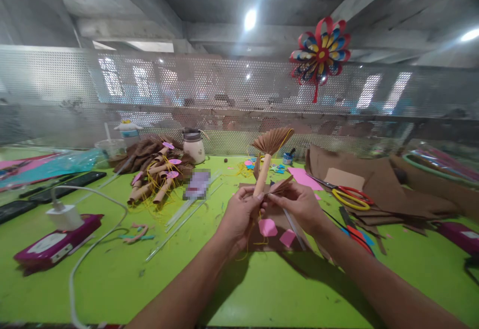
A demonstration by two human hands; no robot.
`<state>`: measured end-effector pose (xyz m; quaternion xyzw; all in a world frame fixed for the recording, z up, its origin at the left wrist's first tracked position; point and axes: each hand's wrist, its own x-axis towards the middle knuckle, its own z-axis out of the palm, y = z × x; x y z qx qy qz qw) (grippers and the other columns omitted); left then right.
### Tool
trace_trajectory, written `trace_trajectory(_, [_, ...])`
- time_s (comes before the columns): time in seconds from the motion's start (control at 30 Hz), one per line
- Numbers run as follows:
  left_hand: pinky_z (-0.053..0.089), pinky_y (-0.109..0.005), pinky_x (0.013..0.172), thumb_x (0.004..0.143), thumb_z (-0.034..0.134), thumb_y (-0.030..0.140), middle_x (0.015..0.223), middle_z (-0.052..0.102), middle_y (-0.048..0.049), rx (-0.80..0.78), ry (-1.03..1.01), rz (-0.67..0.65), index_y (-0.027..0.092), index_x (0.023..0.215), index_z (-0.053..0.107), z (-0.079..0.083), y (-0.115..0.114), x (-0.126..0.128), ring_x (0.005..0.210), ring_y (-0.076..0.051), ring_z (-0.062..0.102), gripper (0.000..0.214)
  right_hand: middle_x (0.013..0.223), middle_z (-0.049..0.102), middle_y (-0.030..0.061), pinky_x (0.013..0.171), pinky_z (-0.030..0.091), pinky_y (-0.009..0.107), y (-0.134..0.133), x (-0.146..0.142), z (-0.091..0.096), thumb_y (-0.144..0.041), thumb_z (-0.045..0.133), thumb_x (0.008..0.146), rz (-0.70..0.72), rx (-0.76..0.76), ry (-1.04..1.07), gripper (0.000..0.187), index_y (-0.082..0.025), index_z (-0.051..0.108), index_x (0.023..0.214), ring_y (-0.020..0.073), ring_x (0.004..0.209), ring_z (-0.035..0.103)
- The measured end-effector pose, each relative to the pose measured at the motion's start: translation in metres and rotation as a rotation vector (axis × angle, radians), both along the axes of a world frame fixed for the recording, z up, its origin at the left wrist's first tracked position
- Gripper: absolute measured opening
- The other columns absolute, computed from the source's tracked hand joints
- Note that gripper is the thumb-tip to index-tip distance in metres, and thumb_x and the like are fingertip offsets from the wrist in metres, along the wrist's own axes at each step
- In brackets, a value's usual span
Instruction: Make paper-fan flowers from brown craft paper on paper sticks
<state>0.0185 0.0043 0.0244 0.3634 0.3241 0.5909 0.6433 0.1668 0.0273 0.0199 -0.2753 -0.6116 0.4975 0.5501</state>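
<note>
My left hand point(239, 214) is closed around the lower end of a tan paper tube point(263, 173), which stands tilted up in front of me. A pleated brown paper fan point(272, 141) with a yellow string spreads out at the tube's top. The fingers of my right hand point(301, 206) pinch a smaller folded piece of brown paper point(283, 186) beside the tube's lower end. Beneath both hands lie a brown paper sheet point(275, 246), a pink paper tag point(268, 227) and a second pink tag point(288, 238). My fingertips partly hide where the pieces meet.
Several similar paper tubes point(164, 189) are heaped at left, near a cream jug point(193, 147). Yellow-and-red-handled scissors point(352, 198) rest on stacked brown paper point(404, 191) at right. A purple power strip point(56, 244) with a white cable point(88, 254) sits at front left.
</note>
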Motion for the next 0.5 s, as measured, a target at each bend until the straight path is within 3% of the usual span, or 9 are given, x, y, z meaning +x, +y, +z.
trace_trajectory(0.17, [0.047, -0.019, 0.056, 0.072, 0.071, 0.012, 0.074, 0.065, -0.0051, 0.014, -0.015, -0.003, 0.011, 0.086, 0.058, 0.000, -0.001, 0.000, 0.060, -0.009, 0.060, 0.019, 0.072, 0.071, 0.0038, 0.067, 0.058, 0.036, -0.001, 0.000, 0.001, -0.032, 0.080, 0.064, -0.061, -0.037, 0.014, 0.024, -0.018, 0.065, 0.077, 0.0184, 0.065, 0.068])
trace_trajectory(0.3, [0.046, -0.019, 0.057, 0.072, 0.070, 0.013, 0.078, 0.065, -0.0068, 0.016, -0.003, -0.023, 0.011, 0.087, 0.058, 0.002, -0.003, -0.001, 0.064, -0.010, 0.060, 0.019, 0.064, 0.067, 0.0017, 0.062, 0.054, 0.030, 0.003, 0.004, 0.000, -0.032, 0.076, 0.069, -0.129, -0.002, 0.029, 0.020, -0.017, 0.066, 0.077, 0.0135, 0.059, 0.062])
trace_trajectory(0.5, [0.044, -0.019, 0.057, 0.071, 0.070, 0.015, 0.075, 0.064, -0.0052, 0.009, 0.024, -0.051, 0.011, 0.087, 0.056, 0.003, -0.005, 0.000, 0.062, -0.009, 0.058, 0.022, 0.066, 0.065, 0.0006, 0.061, 0.048, 0.029, 0.014, 0.013, -0.001, -0.029, 0.074, 0.072, -0.097, 0.024, 0.070, 0.016, -0.017, 0.067, 0.079, 0.0117, 0.059, 0.058])
